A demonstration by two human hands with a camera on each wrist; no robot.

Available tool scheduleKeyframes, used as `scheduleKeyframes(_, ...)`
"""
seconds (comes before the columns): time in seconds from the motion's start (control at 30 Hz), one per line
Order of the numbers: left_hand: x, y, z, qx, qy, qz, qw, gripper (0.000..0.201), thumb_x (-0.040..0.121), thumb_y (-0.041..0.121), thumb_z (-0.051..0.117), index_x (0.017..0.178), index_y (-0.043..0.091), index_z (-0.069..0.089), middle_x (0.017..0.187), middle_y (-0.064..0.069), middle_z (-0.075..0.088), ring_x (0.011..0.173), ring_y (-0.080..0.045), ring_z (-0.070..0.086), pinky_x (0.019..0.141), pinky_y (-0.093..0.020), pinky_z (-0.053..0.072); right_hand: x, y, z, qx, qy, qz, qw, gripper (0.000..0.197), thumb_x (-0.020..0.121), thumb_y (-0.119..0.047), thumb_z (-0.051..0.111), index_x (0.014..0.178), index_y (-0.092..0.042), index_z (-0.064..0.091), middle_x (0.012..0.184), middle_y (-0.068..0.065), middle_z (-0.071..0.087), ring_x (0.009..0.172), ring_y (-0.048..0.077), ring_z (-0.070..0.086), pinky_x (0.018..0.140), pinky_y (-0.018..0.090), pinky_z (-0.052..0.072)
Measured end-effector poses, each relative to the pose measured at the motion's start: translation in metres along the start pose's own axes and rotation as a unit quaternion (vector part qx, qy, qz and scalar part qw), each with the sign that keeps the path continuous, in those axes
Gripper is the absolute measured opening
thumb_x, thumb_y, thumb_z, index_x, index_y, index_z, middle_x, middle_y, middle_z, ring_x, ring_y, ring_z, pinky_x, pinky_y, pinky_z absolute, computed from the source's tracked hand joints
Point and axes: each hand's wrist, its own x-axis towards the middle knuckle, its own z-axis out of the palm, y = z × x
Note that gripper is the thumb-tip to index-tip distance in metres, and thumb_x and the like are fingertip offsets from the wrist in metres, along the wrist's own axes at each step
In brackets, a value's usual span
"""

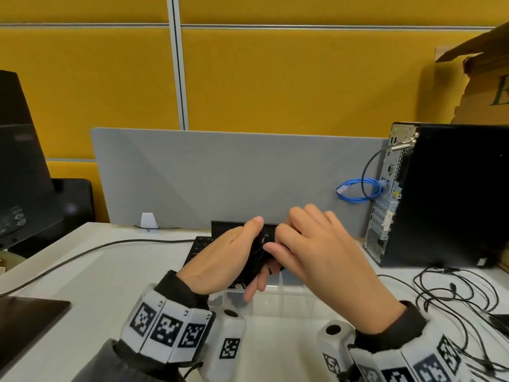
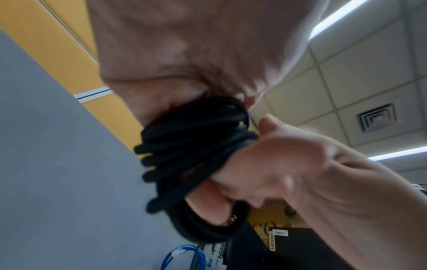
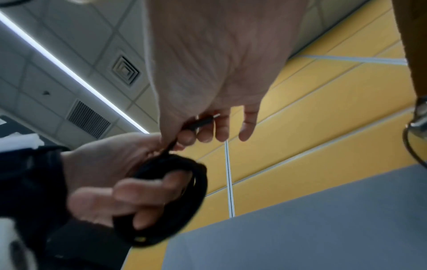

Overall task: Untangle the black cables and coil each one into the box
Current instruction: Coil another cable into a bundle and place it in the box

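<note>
My left hand (image 1: 242, 255) grips a black cable wound into a coil (image 1: 259, 256), held up over the clear plastic box (image 1: 278, 301). In the right wrist view its fingers (image 3: 148, 190) curl through the coil (image 3: 191, 193). My right hand (image 1: 278, 241) is pressed against the coil from the right and pinches the cable's loose end. The plug (image 3: 204, 122) on that end shows between thumb and forefinger. From the left wrist view the coil (image 2: 189, 146) looks like several stacked loops. Inside the box nothing can be made out.
Loose black cables (image 1: 454, 293) lie tangled on the white table at the right. A black computer tower (image 1: 446, 194) with a blue cable (image 1: 358, 190) stands behind them. A keyboard (image 1: 201, 245) and a grey divider (image 1: 220, 175) lie beyond the box, a monitor (image 1: 22, 161) at the left.
</note>
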Motion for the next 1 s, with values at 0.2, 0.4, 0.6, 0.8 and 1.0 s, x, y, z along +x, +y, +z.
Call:
scheduleKeyframes(0.2,0.006,0.001,0.001,-0.010,0.083,0.011,0.996,0.072,0.100,0.039,0.019,0.054,0.004,0.062,0.044,-0.016,0.057,0.044,-0.022,0.057,0.066,-0.022,0.049,-0.002,-0.001,0.009,0.426,-0.021,0.076,0.901,0.029,0.094,-0.032,0.044,0.069,-0.019,0.051,0.101,-0.015,0.058,0.109,0.009,0.055,0.082,0.015,0.042)
scheduleKeyframes(0.4,0.006,0.002,0.007,0.022,0.179,0.032,0.983,0.089,0.088,0.066,0.020,0.050,-0.006,0.055,0.046,-0.023,0.056,0.047,-0.030,0.059,0.067,-0.037,0.053,-0.002,-0.002,0.011,0.448,0.004,0.080,0.891,0.031,0.091,-0.033,0.047,0.071,-0.011,0.054,0.116,-0.012,0.055,0.112,0.006,0.054,0.077,0.014,0.044)
scheduleKeyframes(0.6,0.008,-0.001,0.005,0.026,0.138,0.027,0.990,0.089,0.079,0.071,0.012,0.060,0.001,0.064,0.045,-0.018,0.052,0.044,-0.027,0.055,0.048,-0.026,0.043,-0.002,-0.004,0.007,0.407,-0.041,0.049,0.911,0.033,0.084,-0.036,0.061,0.071,-0.021,0.035,0.123,-0.022,0.045,0.077,-0.002,0.051,0.070,0.012,0.037)
scheduleKeyframes(0.8,0.003,0.005,0.002,-0.029,0.045,0.005,0.999,0.072,0.085,0.063,0.018,0.057,0.019,0.068,0.040,-0.011,0.053,0.045,-0.027,0.057,0.052,-0.019,0.048,0.001,-0.005,0.005,0.363,-0.033,0.034,0.931,0.028,0.085,-0.035,0.059,0.070,-0.031,0.036,0.089,-0.008,0.054,0.080,0.002,0.050,0.071,0.008,0.036)
scheduleKeyframes(1.0,0.013,-0.001,0.011,-0.040,0.284,0.104,0.952,0.052,0.074,0.058,0.049,0.074,0.007,0.045,0.041,-0.001,0.045,0.031,-0.011,0.041,0.040,-0.020,0.035,0.000,-0.004,0.008,0.314,0.030,0.070,0.946,0.036,0.084,-0.043,0.056,0.065,-0.029,0.029,0.064,-0.010,0.034,0.060,0.008,0.037,0.057,0.013,0.032)
